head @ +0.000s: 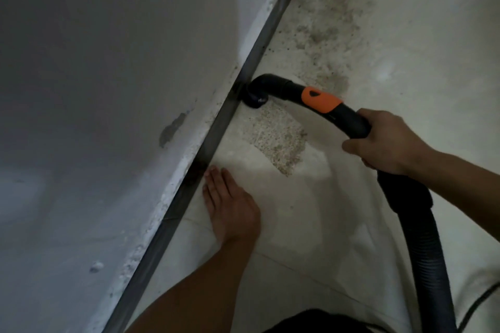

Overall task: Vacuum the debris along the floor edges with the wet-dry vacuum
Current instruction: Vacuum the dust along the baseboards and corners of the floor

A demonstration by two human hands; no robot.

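Observation:
My right hand (pixel 384 140) grips the black vacuum handle (pixel 322 98), which has an orange slider on top. Its curved black nozzle (pixel 255 94) points down at the dark groove (pixel 216 127) where the floor meets the wall. Gritty debris (pixel 281 140) lies just behind the nozzle, and a wider dusty patch (pixel 324 32) spreads ahead of it. My left hand (pixel 230 203) rests flat on the pale floor beside the groove, fingers straight. The ribbed black hose (pixel 422 246) runs from my right hand down to the bottom right.
A grey wall (pixel 108 76) with chipped plaster fills the left half. Pale floor tiles (pixel 433 48) extend to the right. A thin dark cable (pixel 484 297) crosses the bottom right corner. Dark clothing (pixel 324 322) shows at the bottom edge.

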